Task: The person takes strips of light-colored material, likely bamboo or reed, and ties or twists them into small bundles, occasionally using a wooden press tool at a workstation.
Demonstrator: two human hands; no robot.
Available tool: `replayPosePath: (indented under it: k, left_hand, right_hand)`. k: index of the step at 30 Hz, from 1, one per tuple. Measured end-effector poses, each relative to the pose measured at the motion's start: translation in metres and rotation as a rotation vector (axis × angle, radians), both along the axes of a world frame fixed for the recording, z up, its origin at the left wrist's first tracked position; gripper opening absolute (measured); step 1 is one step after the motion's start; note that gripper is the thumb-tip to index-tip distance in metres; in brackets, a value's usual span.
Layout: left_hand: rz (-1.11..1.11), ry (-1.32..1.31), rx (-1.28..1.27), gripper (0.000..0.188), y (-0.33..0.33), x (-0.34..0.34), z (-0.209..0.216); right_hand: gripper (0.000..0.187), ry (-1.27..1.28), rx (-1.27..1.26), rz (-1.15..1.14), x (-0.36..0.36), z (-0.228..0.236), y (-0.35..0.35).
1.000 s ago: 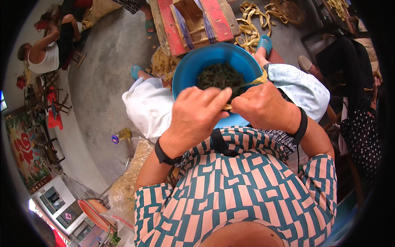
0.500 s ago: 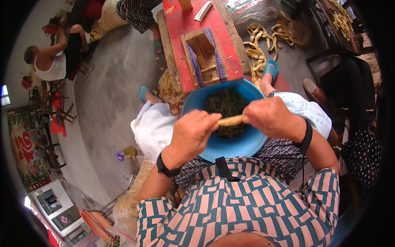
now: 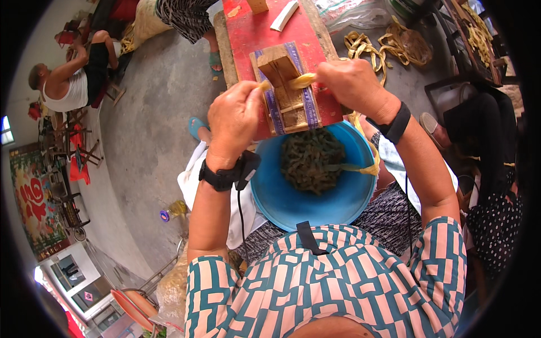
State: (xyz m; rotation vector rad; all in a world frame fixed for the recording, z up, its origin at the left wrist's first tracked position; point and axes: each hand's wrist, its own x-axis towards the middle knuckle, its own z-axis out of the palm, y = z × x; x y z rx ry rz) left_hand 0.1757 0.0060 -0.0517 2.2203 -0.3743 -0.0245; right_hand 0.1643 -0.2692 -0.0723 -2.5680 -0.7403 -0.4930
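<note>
My left hand (image 3: pixel 235 119) and my right hand (image 3: pixel 360 89) are closed, each pinching an end of a yellow strip (image 3: pixel 303 81). The strip runs across a wooden frame (image 3: pixel 313 107) edged with purple tape; its middle is hidden by a raised wooden block (image 3: pixel 278 65). This frame sits on a red-topped bench (image 3: pixel 239 53). Below my hands, a blue basin (image 3: pixel 298 211) holds a heap of dark green cut pieces (image 3: pixel 313 158). Over its right rim lies a loose end of yellow strip (image 3: pixel 369 164).
A white curved piece (image 3: pixel 284 16) and a small wood block (image 3: pixel 257 5) lie farther up the bench. Long yellow strips (image 3: pixel 366 48) are on the floor at right. Another person's legs (image 3: pixel 479 115) are close on the right; a seated person (image 3: pixel 70 84) is far left.
My hands have moved forward from above the basin to the wooden frame and spread farther apart, carrying the yellow strip across it. A loose strip end now shows over the basin's right rim.
</note>
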Motion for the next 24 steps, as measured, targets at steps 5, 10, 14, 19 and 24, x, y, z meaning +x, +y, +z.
replayPosePath:
  k: [5, 10, 14, 19, 24]
  left_hand:
    - [0.024, 0.415, -0.373, 0.028, 0.040, -0.040, -0.005]
    - [-0.092, 0.860, -0.776, 0.042, 0.021, -0.073, 0.017]
    - [-0.146, 0.918, -0.820, 0.050, 0.020, -0.087, 0.020]
    - [-0.208, 0.576, -0.435, 0.045, 0.013, -0.105, 0.021]
    - [-0.350, 0.369, -0.352, 0.031, -0.011, -0.132, 0.037]
  right_hand:
    - [0.023, 0.305, 0.244, -0.134, -0.044, -0.004, -0.043]
    - [0.020, 0.572, 0.544, 0.003, -0.076, 0.018, -0.020]
    - [0.021, 0.610, 0.529, 0.048, -0.083, 0.043, -0.013]
    - [0.019, 0.525, 0.439, 0.179, -0.102, 0.055, -0.001]
    - [0.016, 0.421, 0.142, 0.218, -0.131, 0.051, 0.019]
